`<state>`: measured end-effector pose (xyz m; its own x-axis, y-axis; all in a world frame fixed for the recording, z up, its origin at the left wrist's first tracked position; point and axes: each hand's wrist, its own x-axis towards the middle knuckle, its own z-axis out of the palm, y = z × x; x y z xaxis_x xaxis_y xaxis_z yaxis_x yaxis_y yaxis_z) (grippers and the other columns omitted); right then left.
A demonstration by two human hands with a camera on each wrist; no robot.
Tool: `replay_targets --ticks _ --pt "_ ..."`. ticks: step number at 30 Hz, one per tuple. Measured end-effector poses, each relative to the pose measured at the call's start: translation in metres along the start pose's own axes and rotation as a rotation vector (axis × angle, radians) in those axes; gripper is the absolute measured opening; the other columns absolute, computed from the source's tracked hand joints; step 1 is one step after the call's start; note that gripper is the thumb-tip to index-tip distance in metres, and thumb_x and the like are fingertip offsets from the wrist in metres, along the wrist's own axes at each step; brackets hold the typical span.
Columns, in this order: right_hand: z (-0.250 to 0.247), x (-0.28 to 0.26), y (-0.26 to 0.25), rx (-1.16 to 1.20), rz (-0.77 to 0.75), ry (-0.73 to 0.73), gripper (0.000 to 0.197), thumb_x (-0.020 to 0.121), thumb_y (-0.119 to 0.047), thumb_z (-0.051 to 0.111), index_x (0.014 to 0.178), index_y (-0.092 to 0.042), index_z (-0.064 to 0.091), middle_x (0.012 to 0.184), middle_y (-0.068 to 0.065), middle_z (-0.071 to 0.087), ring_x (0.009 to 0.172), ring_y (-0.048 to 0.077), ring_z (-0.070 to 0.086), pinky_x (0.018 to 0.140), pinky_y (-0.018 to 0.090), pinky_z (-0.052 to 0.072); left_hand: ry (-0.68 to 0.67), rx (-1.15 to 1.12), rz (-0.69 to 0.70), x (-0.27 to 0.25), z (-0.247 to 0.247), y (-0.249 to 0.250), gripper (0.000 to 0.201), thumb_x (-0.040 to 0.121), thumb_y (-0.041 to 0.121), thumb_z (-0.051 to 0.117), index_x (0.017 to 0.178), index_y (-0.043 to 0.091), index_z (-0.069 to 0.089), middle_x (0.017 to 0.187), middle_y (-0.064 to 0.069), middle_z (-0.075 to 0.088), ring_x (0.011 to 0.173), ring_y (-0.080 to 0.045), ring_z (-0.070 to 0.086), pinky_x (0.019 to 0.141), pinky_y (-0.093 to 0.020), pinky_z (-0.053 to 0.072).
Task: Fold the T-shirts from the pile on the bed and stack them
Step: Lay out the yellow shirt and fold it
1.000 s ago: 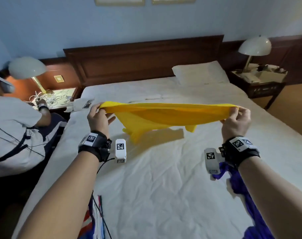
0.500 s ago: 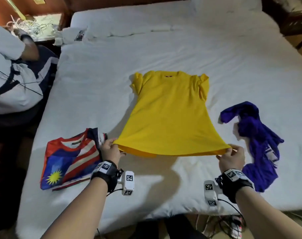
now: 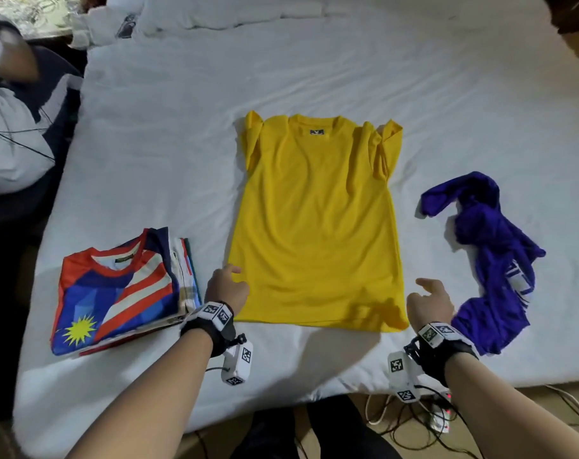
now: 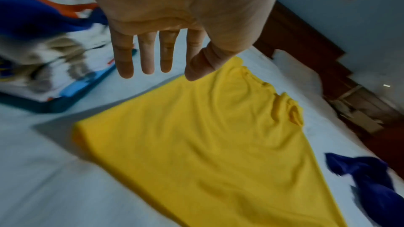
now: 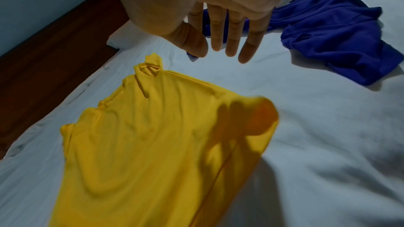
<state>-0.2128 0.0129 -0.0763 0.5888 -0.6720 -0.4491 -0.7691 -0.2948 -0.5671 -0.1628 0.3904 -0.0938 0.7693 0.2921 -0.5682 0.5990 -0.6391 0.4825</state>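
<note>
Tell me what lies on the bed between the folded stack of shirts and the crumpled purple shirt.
The flat yellow T-shirt lies there, between the stack and purple shirt; the head view shows it.

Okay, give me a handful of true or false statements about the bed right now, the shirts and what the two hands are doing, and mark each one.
1. The yellow T-shirt lies spread out on the white bed sheet, collar at the far end. True.
2. The left hand has a grip on the yellow shirt's hem. False: its fingers are straight and hold nothing.
3. The purple T-shirt is folded on the stack. False: it lies crumpled on the sheet, to the right of the yellow shirt.
4. A flag-patterned shirt tops the folded stack left of the yellow shirt. True.
5. The right hand pinches the purple shirt. False: it is open, between the two shirts.
</note>
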Motion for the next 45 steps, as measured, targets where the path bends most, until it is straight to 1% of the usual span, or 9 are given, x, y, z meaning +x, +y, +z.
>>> replay_targets --ticks 9,22,25,28,31,34,39,42,45 --pt "0.000 0.074 -0.057 0.035 -0.184 -0.052 0.025 0.096 -0.012 0.056 0.118 -0.017 0.067 0.123 0.015 0.067 0.116 0.029 0.062 0.090 0.034 0.048 -0.012 0.132 0.363 0.006 0.067 0.144 0.013 0.100 0.030 0.056 0.110 0.025 0.064 0.121 0.004 0.064 0.098 -0.023 0.063 0.080 -0.042 0.056" --pt "0.031 0.257 -0.172 -0.118 -0.414 -0.187 0.022 0.098 -0.023 0.063 0.118 -0.016 0.070 0.119 0.004 0.071 0.105 0.022 0.066 0.083 0.024 0.043 -0.164 0.374 0.454 0.084 0.188 0.303 0.028 0.101 0.045 0.055 0.111 0.020 0.061 0.106 -0.004 0.069 0.097 -0.030 0.065 0.074 -0.038 0.051" --pt "0.054 0.298 -0.193 -0.212 -0.433 -0.242 0.023 0.098 -0.024 0.063 0.117 -0.014 0.070 0.119 0.007 0.071 0.105 0.024 0.066 0.086 0.028 0.048 -0.241 0.424 0.438 0.105 0.222 0.320 0.032 0.102 0.048 0.052 0.110 0.018 0.059 0.113 -0.006 0.067 0.106 -0.032 0.064 0.088 -0.042 0.054" --pt "0.077 0.330 -0.208 -0.289 -0.372 -0.300 0.033 0.099 -0.030 0.064 0.126 -0.011 0.066 0.123 0.010 0.068 0.108 0.028 0.065 0.085 0.032 0.050 -0.313 0.425 0.342 0.124 0.252 0.332 0.047 0.102 0.052 0.048 0.133 0.017 0.054 0.136 -0.009 0.060 0.124 -0.033 0.058 0.102 -0.043 0.048" --pt "0.096 0.353 -0.214 -0.306 -0.285 -0.326 0.048 0.095 -0.039 0.068 0.130 -0.008 0.062 0.124 0.012 0.066 0.105 0.030 0.066 0.085 0.036 0.054 -0.287 0.456 0.304 0.138 0.274 0.336 0.050 0.102 0.043 0.049 0.143 0.015 0.043 0.141 -0.012 0.056 0.126 -0.035 0.057 0.098 -0.041 0.046" --pt "0.113 0.366 -0.215 -0.328 -0.213 -0.367 0.050 0.087 -0.047 0.076 0.116 -0.007 0.065 0.109 0.012 0.063 0.100 0.031 0.064 0.078 0.033 0.049 -0.275 0.531 0.332 0.150 0.289 0.334 0.045 0.098 0.024 0.057 0.137 0.010 0.040 0.132 -0.011 0.060 0.119 -0.034 0.061 0.090 -0.039 0.049" --pt "0.131 0.372 -0.207 -0.337 -0.204 -0.341 0.040 0.086 -0.032 0.077 0.067 -0.011 0.049 0.068 0.005 0.050 0.058 0.017 0.046 0.047 0.027 0.031 -0.302 0.676 0.466 0.163 0.307 0.321 0.048 0.092 0.030 0.067 0.133 0.013 0.048 0.134 -0.007 0.054 0.118 -0.029 0.061 0.090 -0.039 0.048" --pt "0.126 0.374 -0.204 -0.247 -0.190 -0.318 0.037 0.090 -0.026 0.072 0.065 -0.012 0.047 0.067 0.007 0.053 0.062 0.022 0.052 0.049 0.028 0.037 -0.265 0.720 0.465 0.162 0.312 0.317 0.055 0.092 0.030 0.062 0.140 0.013 0.043 0.139 -0.008 0.051 0.125 -0.031 0.056 0.096 -0.040 0.045" --pt "0.109 0.373 -0.200 -0.146 -0.179 -0.330 0.028 0.089 -0.028 0.070 0.072 -0.011 0.057 0.083 0.016 0.069 0.081 0.035 0.068 0.072 0.044 0.059 -0.228 0.666 0.316 0.149 0.308 0.317 0.064 0.100 0.029 0.053 0.154 0.009 0.024 0.146 -0.017 0.047 0.130 -0.036 0.053 0.103 -0.043 0.045"
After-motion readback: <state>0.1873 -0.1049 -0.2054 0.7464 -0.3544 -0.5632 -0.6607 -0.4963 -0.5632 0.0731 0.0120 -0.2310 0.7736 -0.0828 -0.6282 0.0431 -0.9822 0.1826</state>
